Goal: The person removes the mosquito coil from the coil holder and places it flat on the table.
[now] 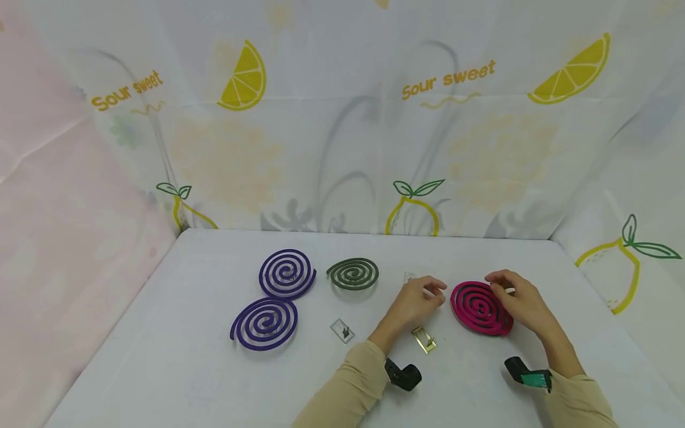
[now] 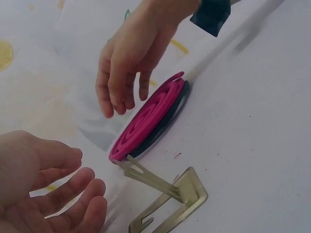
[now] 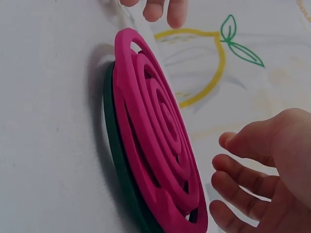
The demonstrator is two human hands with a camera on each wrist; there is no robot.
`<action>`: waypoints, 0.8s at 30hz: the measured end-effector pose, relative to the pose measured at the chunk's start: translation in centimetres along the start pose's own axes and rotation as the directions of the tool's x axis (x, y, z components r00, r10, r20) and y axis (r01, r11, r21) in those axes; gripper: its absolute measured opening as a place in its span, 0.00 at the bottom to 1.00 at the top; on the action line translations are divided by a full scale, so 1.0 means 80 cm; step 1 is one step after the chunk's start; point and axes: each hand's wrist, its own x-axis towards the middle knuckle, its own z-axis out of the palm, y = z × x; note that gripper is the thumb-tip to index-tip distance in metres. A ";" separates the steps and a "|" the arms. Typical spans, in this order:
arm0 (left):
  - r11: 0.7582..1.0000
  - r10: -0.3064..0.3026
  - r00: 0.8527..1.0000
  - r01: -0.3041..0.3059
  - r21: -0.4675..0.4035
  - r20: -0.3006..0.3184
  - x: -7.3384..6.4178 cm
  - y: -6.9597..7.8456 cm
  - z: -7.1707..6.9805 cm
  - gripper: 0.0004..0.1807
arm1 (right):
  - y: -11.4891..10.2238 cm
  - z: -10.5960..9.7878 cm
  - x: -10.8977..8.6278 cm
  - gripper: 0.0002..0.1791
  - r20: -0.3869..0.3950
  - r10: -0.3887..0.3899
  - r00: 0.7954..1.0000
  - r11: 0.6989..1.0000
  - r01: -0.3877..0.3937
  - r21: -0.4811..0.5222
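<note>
A pink mosquito coil (image 1: 480, 308) lies on top of a dark green coil (image 3: 111, 116), toward the right of the table. My right hand (image 1: 524, 302) hovers over the right side of this stack, its fingers loosely bent and apart from the coils in the wrist views. Left of the stack, my left hand (image 1: 414, 303) is held above the table with relaxed fingers and nothing in them. Just below it lies a gold metal coil stand (image 2: 192, 189) with a raised prong. Part of another small stand (image 1: 409, 277) shows behind the left hand.
Two purple coils (image 1: 287, 273) lie at the left, one in front of the other. A green coil (image 1: 353, 273) is raised slightly at the back middle. A silver stand (image 1: 342, 331) lies in front of it. Printed cloth (image 1: 342, 119) hangs behind the table.
</note>
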 end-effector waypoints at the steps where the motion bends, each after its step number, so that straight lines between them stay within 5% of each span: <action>1: 1.000 -0.005 1.000 0.005 -0.001 0.001 0.000 0.000 -0.002 0.11 | 0.000 0.000 0.000 0.12 -0.011 -0.013 1.000 1.000 0.013 0.006; 14: 0.998 0.056 0.998 -0.055 -0.040 0.011 0.008 0.001 -0.037 0.13 | -0.015 0.013 0.003 0.12 -0.044 -0.078 0.996 0.996 0.080 0.029; 24: 0.995 0.101 0.995 -0.101 -0.002 0.019 0.003 -0.001 -0.048 0.13 | -0.025 0.024 0.005 0.12 -0.014 -0.079 0.997 0.995 0.080 0.059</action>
